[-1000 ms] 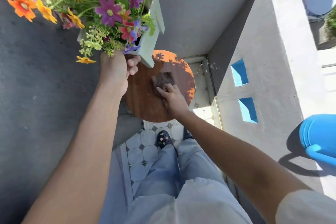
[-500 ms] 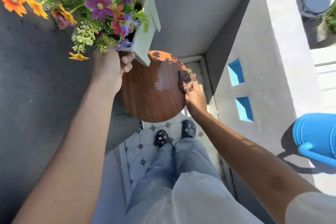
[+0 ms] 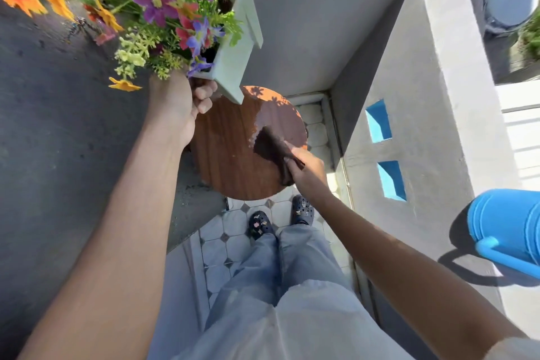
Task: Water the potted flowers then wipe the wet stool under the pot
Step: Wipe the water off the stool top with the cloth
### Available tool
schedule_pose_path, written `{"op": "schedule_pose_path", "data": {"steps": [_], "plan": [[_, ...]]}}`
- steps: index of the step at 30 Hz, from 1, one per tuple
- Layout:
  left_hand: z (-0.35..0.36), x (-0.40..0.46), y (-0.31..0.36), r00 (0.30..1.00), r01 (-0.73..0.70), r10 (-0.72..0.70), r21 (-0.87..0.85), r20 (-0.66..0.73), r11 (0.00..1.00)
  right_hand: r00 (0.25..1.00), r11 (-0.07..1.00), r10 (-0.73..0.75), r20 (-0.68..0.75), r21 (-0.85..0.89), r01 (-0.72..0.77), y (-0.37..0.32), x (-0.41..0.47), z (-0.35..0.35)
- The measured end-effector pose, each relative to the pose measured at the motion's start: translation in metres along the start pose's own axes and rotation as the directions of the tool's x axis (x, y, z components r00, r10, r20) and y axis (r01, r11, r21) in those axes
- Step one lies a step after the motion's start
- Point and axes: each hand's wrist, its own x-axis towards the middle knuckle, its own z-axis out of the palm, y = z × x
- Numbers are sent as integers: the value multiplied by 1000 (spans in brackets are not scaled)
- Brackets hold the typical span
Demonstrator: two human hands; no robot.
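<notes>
My left hand [image 3: 178, 104] grips the bottom of a pale green square flower pot [image 3: 233, 58] and holds it lifted above the stool, tilted, with orange, purple and red flowers [image 3: 152, 3] spilling to the left. Below it stands a round brown wooden stool [image 3: 233, 161]. A glossy wet patch [image 3: 271, 114] shows on the far right part of its top. My right hand [image 3: 306, 172] presses a dark brown cloth [image 3: 271, 149] onto the stool's right side, just below the wet patch.
A blue watering can [image 3: 508, 231] sits on the grey ledge [image 3: 423, 126] at the right. A dark grey wall [image 3: 58, 126] runs along the left. My feet in dark clogs [image 3: 260, 223] stand on white tiled floor [image 3: 230, 242] just before the stool.
My right hand has dragged the cloth from the stool's middle to its right edge, then back toward me along the right side. The lifted pot has stayed up in my left hand.
</notes>
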Motion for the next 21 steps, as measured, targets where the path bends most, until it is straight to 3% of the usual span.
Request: {"op": "schedule_pose_path", "data": {"steps": [3,6,9,14,17,21], "plan": [[-2,2,1,1000,-10,9,20,2,1000,997,973,62,-39,-220,-69,9,18,-12],[-4,3,2,1000,-7,7,23,-8,1000,1000,948,27,-2,-316,-27,14,23,-11],[-5,5,1,1000,-3,3,31,-14,1000,996,878,-61,-64,-478,23,11,21,-8],[-9,10,2,1000,-14,14,61,0,998,958,676,-195,211,-678,287,24,10,-1],[-9,13,4,1000,-21,20,69,14,997,948,724,-172,268,-618,306,21,40,-8],[-7,17,7,1000,-29,28,75,14,997,998,908,-54,13,-414,55,-3,90,-9]]}}
